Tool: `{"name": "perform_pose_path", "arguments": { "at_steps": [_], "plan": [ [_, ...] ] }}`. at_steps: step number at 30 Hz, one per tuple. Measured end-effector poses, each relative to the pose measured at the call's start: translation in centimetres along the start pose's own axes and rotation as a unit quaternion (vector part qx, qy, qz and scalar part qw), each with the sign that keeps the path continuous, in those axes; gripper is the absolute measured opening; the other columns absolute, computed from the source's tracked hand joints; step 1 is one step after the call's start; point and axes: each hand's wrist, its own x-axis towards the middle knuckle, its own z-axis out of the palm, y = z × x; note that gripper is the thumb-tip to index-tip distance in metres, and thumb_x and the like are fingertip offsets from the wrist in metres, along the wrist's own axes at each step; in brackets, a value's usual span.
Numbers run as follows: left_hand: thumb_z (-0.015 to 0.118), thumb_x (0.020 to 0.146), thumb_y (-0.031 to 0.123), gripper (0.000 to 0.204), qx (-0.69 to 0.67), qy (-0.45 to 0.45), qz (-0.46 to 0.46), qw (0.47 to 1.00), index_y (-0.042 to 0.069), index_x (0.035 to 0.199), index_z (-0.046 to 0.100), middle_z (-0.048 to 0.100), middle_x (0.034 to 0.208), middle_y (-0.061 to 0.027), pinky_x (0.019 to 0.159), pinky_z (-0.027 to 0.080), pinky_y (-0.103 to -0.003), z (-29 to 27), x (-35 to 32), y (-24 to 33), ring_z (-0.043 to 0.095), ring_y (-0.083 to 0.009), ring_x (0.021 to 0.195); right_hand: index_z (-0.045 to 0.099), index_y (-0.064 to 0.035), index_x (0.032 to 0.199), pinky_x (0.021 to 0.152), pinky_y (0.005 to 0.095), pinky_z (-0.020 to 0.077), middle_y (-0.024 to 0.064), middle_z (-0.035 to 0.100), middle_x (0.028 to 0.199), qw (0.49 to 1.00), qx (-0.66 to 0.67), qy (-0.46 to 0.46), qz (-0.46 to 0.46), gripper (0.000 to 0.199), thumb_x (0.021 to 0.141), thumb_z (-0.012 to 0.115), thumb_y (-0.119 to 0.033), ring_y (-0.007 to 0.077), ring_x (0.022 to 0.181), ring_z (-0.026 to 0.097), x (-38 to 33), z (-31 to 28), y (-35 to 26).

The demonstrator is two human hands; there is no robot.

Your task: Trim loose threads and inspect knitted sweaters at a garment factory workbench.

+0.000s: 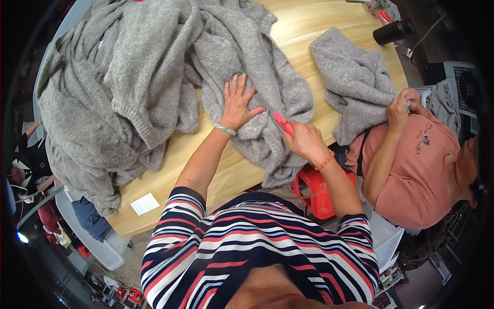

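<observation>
Short-sleeved top [257,247] striped navy, red and white; pale green bangle [225,129] on left wrist, orange beaded bracelet [324,161] on right.

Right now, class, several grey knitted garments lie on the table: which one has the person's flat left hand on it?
The middle grey cardigan, draped over the table's near edge: the left hand presses it flat, unlike the big left pile and the co-worker's piece.

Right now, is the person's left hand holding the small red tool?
No, the left hand lies flat on the grey knitted sweater; the right hand holds the red tool.
</observation>
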Motion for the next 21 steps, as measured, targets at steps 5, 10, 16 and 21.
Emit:
{"name": "perform_pose_path", "arguments": {
  "at_steps": [5,10,16,21],
  "plan": [
    [0.069,0.075,0.044,0.062,0.027,-0.024,-0.017,0.999,0.010,0.125,0.054,0.026,0.149,-0.0200,0.111,0.009,-0.060,-0.9,0.0,1.3,0.018,-0.0411,0.140,0.060,-0.0010,0.089,0.070,0.0488,0.0504,0.0242,0.064,0.076,0.998,-0.021,-0.055,0.003,0.024,0.084,0.061,-0.024,0.0412,0.078,0.064,-4.8,0.0,0.8],
    [0.062,0.082,0.026,0.048,0.046,-0.048,0.017,0.998,0.011,0.126,0.052,0.028,0.149,-0.0187,0.110,0.008,-0.063,-0.1,-4.3,4.0,0.018,-0.0381,0.141,0.059,-0.0008,0.091,0.067,0.0504,0.0493,0.0249,0.063,0.074,0.997,-0.025,-0.065,0.021,0.027,0.084,0.062,-0.026,0.0433,0.073,0.063,-6.9,-0.2,0.8],
    [0.061,0.082,0.030,0.040,-0.012,-0.017,0.002,1.000,0.011,0.117,0.058,0.026,0.151,-0.0164,0.111,0.004,-0.062,0.7,-5.5,5.1,0.015,-0.0352,0.143,0.059,-0.0017,0.090,0.066,0.0496,0.0488,0.0237,0.063,0.072,0.993,-0.042,-0.108,-0.019,0.025,0.084,0.062,-0.025,0.0422,0.072,0.063,-9.0,0.5,1.6],
    [0.064,0.079,0.029,0.043,-0.043,-0.052,0.000,0.998,0.012,0.118,0.057,0.023,0.153,-0.0142,0.111,0.007,-0.062,-0.2,-6.4,4.5,0.014,-0.0336,0.143,0.059,-0.0008,0.091,0.067,0.0503,0.0479,0.0231,0.063,0.071,0.991,-0.047,-0.121,-0.015,0.026,0.085,0.061,-0.026,0.0421,0.072,0.063,-9.5,0.9,1.7]
  ]
}}
